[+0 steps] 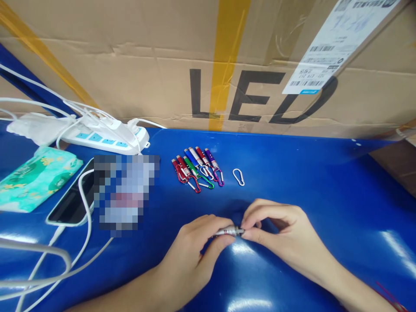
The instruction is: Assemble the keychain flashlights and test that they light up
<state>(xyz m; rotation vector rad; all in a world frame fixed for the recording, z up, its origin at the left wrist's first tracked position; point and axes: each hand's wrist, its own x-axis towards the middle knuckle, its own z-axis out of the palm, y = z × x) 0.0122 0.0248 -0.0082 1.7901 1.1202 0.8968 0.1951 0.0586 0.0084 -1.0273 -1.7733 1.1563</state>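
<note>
Both my hands meet low over the blue table (325, 195). My left hand (191, 255) is closed round a small silver keychain flashlight (228, 232). My right hand (276, 229) pinches the flashlight's right end with thumb and fingers. Beyond them lies a row of several small coloured flashlights with carabiner clips (197, 169), red, green, blue and purple. A loose silver carabiner (238, 177) lies just right of that row.
A large cardboard box marked LED (253, 65) walls the back of the table. At the left are a white power strip (107, 136) with cables, a green tissue pack (35, 177), a phone (73, 201) on a white cable, and a blurred-out patch.
</note>
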